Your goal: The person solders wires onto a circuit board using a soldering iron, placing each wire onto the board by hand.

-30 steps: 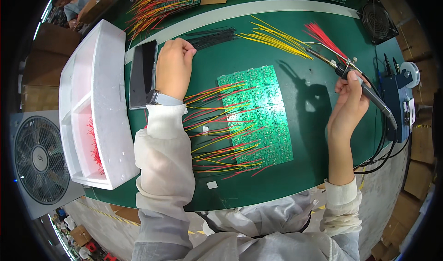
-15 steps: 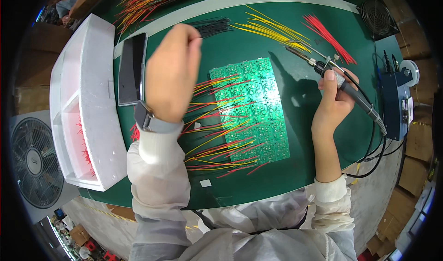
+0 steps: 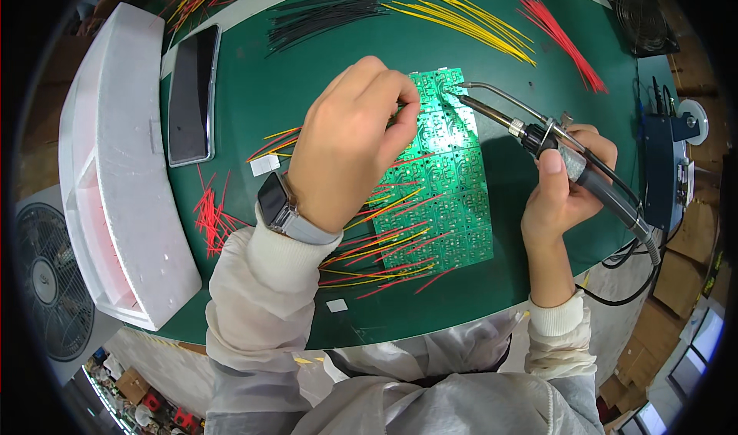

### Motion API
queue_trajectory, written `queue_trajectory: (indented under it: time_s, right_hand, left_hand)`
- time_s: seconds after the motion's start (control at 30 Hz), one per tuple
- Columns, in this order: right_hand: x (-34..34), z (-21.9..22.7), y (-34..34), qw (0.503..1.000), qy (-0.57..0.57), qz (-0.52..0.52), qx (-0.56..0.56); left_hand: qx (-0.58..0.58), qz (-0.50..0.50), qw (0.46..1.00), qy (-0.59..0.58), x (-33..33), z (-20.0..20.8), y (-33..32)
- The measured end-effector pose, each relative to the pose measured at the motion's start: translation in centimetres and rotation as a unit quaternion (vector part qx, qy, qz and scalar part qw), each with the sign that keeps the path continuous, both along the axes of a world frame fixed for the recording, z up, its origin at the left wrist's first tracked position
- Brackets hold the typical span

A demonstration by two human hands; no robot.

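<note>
My right hand point(image 3: 565, 185) grips a soldering iron point(image 3: 600, 191) with a thin curved metal tube fixed alongside. The iron's tip and the tube's end are over the top part of a green circuit board panel point(image 3: 469, 197). My left hand point(image 3: 354, 127), fingers pinched, is at the panel's upper left edge; what it holds, if anything, is hidden by the fingers. Red and yellow wires point(image 3: 384, 243) stick out leftward from the panel's lower rows, partly covered by my left wrist. Beyond my hands lie bundles of black wires point(image 3: 327, 20), yellow wires point(image 3: 469, 24) and red wires point(image 3: 565, 43).
On the left, a white foam box point(image 3: 131, 174) stands beside a phone point(image 3: 194, 97) and a pile of short red wires point(image 3: 215, 220). A blue soldering station point(image 3: 663, 174) is at the right edge, its cable looping below. A small black fan point(image 3: 644, 20) sits far right.
My left hand has moved from the black wires right and nearer, to the panel's upper left edge. The iron's tip has come left over the board.
</note>
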State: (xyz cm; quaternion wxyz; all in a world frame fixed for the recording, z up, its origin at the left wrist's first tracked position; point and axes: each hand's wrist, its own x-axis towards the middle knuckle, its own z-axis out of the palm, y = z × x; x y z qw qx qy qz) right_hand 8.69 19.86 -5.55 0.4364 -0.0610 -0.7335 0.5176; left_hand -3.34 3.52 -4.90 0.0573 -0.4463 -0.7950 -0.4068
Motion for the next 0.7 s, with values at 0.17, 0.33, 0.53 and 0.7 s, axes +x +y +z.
queue_trajectory:
  time_s: [0.17,0.33,0.53,0.7]
  right_hand:
    - [-0.26,-0.32,0.04,0.999,0.015,0.003,0.029]
    - [-0.32,-0.27,-0.06,1.000,0.015,0.016,0.013]
    - [-0.36,-0.38,-0.17,0.999,-0.005,0.031,0.027]
    - [-0.39,-0.58,0.00,0.999,0.002,0.027,0.039]
  left_hand:
    - [0.005,0.002,1.000,0.014,-0.11,-0.42,0.05]
    - [0.002,0.018,1.000,0.024,-0.02,-0.46,0.00]
    - [-0.001,0.028,0.999,0.038,0.04,-0.51,0.05]
    - [-0.001,0.030,0.999,0.044,0.05,-0.64,0.20]
